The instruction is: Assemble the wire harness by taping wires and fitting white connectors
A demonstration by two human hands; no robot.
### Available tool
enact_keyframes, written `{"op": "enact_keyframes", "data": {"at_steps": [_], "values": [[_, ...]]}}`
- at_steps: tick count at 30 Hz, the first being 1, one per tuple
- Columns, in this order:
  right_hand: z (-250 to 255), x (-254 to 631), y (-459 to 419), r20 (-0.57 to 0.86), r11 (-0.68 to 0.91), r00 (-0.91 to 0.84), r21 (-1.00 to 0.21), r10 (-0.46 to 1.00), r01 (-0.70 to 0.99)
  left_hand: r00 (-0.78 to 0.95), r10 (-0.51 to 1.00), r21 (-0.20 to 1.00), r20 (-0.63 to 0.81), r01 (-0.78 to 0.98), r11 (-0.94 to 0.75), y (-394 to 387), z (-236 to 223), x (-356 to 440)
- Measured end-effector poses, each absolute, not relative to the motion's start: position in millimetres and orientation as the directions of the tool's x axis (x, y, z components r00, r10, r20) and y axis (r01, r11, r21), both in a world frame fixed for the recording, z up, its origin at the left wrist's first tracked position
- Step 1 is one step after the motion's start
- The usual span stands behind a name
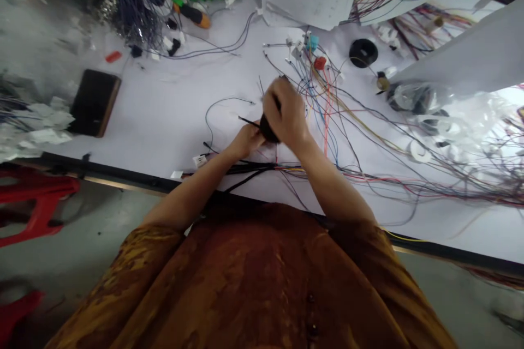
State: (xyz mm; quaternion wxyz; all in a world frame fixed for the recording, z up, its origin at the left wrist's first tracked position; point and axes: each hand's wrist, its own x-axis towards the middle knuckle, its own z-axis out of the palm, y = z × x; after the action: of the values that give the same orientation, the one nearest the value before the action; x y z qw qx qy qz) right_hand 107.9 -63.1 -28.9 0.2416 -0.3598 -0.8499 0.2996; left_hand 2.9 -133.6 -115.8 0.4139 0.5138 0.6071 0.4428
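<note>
Right hand [285,110] clamps over a black wire bundle [268,128] — left hand [245,140] pinches it just beside, the 2 hands close together and steady above the white tabletop [164,98] — loose colored wires [325,114] spread nearby.

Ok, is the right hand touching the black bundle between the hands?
Touching: the head view shows the right hand closed over the black bundle, covering its upper part.
</note>
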Motion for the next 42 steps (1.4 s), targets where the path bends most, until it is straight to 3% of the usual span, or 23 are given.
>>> {"op": "enact_keyframes", "data": {"at_steps": [4,7,9,10,13,15,19,22,29,33,36,38,42], "values": [[-61.7,52.7,26.1,0.081,0.41,-0.513,-0.712,0.854,0.57,-0.017,0.986,0.986,-0.165,-0.003,0.165,-138.7,-115.5,1.3],[-75.7,46.0,41.1,0.193,0.485,-0.508,-0.686,0.84,0.542,-0.007,0.984,0.983,-0.178,-0.049,0.177,-141.2,-113.0,-0.7],[-74.6,65.0,26.0,0.255,0.51,-0.515,-0.734,0.818,0.448,-0.017,0.99,0.99,-0.141,-0.016,0.141,-141.7,-110.6,-3.1],[-72.3,79.4,14.8,0.2,0.465,-0.543,-0.786,0.815,0.407,-0.037,0.993,0.994,-0.111,0.002,0.111,-141.6,-109.1,-4.4],[-67.8,124.9,-18.7,-0.208,0.227,-0.725,-0.862,0.657,0.453,-0.123,0.992,0.996,-0.001,0.093,0.013,-140.4,-103.8,-8.0],[-71.4,147.1,-34.0,-0.268,0.2,-0.778,-0.872,0.568,0.446,-0.149,0.988,0.988,0.043,0.156,-0.019,-139.2,-100.2,-9.9],[-88.4,162.9,-49.2,-0.076,0.253,-0.789,-0.925,0.61,0.285,-0.175,0.984,0.987,0.019,0.16,0.009,-138.0,-98.4,-11.5],[-98.4,160.4,-57.1,-0.015,0.287,-0.747,-0.918,0.665,0.274,-0.224,0.975,0.983,0.007,0.182,0.035,-137.4,-103.8,-9.3],[-104.6,148.5,-79.5,0.105,0.565,-0.712,-0.692,0.694,0.45,-0.269,0.963,0.935,-0.011,0.339,0.105,-140.5,-86.4,-16.4],[-105.7,142.8,-88.7,0.07,0.55,-0.645,-0.597,0.761,0.584,-0.327,0.937,0.751,0.12,0.648,0.13,-186.6,-50.8,-59.0],[-109.5,139.2,-91.3,0.08,0.545,-0.625,-0.585,0.776,0.601,-0.223,0.975,0.553,0.022,0.815,0.174,-237.7,-48.0,-90.1],[-110.6,138.4,-92.2,0.087,0.553,-0.628,-0.577,0.773,0.601,-0.2,0.98,0.471,-0.017,0.863,0.184,-264.3,-59.3,-99.6],[-97.4,139.3,-97.6,0.113,0.579,-0.642,-0.569,0.759,0.584,-0.209,0.978,0.416,0.006,0.89,0.188,-283.4,-79.9,-96.2]]}}
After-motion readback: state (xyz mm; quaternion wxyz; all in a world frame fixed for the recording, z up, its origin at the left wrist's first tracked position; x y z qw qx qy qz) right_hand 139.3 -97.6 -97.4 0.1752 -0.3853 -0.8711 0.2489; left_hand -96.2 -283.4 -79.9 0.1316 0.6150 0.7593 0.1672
